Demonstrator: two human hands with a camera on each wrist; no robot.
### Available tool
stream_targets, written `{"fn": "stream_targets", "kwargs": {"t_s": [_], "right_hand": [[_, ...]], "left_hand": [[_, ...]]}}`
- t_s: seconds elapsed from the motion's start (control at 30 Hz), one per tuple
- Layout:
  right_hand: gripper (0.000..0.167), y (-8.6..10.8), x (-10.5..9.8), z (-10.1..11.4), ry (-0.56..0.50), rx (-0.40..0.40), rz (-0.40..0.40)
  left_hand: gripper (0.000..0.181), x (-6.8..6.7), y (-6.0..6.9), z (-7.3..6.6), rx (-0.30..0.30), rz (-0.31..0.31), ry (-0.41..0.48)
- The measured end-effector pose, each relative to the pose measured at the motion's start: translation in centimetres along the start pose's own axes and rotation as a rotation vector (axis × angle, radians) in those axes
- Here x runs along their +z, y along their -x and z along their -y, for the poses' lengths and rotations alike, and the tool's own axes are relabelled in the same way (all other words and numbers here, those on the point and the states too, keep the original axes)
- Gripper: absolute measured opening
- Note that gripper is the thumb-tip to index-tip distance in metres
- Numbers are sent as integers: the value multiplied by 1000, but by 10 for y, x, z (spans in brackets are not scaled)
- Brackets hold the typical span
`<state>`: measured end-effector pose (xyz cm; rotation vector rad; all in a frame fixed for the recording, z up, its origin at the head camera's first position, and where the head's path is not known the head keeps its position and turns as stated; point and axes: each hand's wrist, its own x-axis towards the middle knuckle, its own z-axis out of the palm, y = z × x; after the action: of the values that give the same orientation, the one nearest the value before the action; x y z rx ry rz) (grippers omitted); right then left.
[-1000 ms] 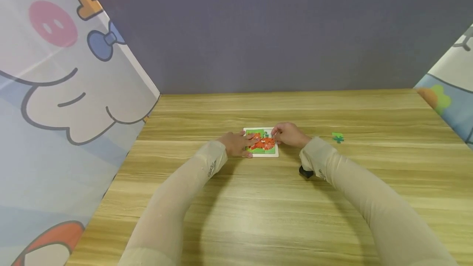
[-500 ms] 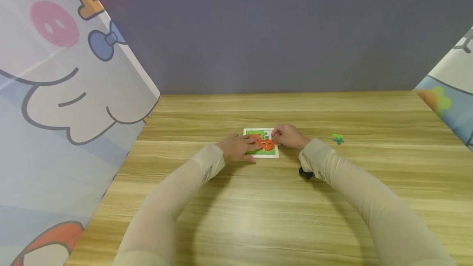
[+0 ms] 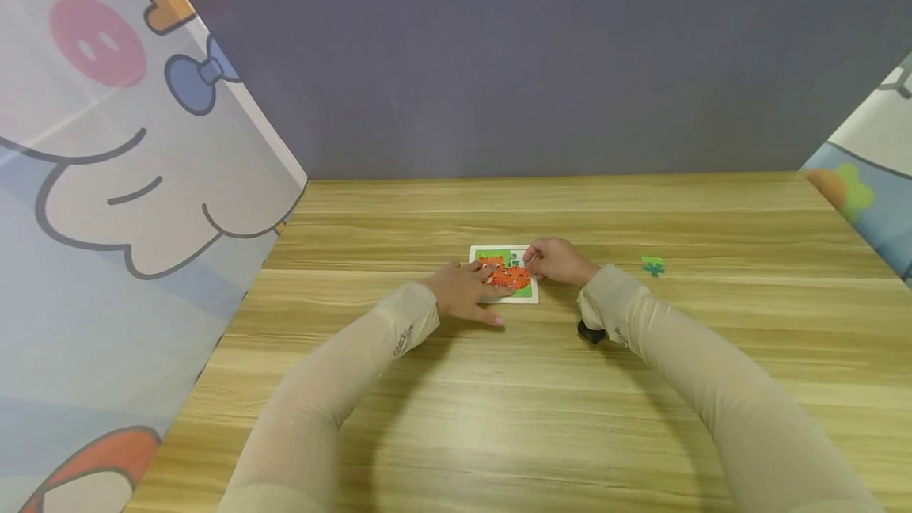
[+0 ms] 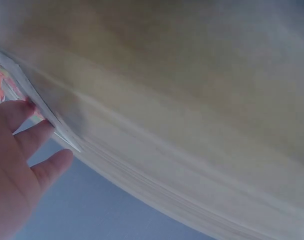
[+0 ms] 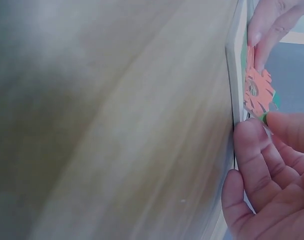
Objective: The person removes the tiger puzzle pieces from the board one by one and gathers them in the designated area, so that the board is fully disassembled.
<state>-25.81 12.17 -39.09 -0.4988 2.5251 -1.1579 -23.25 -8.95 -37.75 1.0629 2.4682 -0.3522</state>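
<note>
A small jigsaw puzzle in a white frame (image 3: pixel 503 300) lies on the table, showing an orange striped animal on green. My left hand (image 3: pixel 465 292) rests on its left part with fingers spread and fairly straight, the thumb over the near edge. At the right edge of the frame, my right hand (image 3: pixel 559 261) pinches an orange and green puzzle piece (image 5: pixel 259 92) between thumb and fingers. In the right wrist view this piece stands tilted up from the frame, beside the left fingertips (image 5: pixel 256 37). A gap without picture shows at the frame's upper right.
A loose green and teal puzzle piece (image 3: pixel 652 265) lies on the wooden table (image 3: pixel 499 402), to the right of the right hand. A black object (image 3: pixel 590 332) sits under the right cuff. A grey panel (image 3: pixel 541 62) rises behind the table, with printed cartoon panels on both sides.
My left hand has shifted slightly toward me and to the right over the puzzle, its thumb now off the near edge. The right hand stays almost in place.
</note>
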Motion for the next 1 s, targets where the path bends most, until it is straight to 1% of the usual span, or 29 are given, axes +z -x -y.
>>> {"fn": "stream_targets", "kwargs": {"t_s": [0.13,0.37,0.63,0.83,1.0], "right_hand": [[10,0,-1,0,-4,-13,-7],[13,2,-4,3,-14,-39,-24],[11,8,-11,-3,-5,-6,-45],[14,14,-17,-9,3,0,-57],[14,17,-23,-16,23,0,-66]], "left_hand": [[71,-1,-1,-1,-6,-1,2],[73,-2,-1,-1,-14,15,-6],[73,-2,1,-1,1,25,8],[73,-1,0,1,12,22,10],[73,1,0,2,13,27,26]]}}
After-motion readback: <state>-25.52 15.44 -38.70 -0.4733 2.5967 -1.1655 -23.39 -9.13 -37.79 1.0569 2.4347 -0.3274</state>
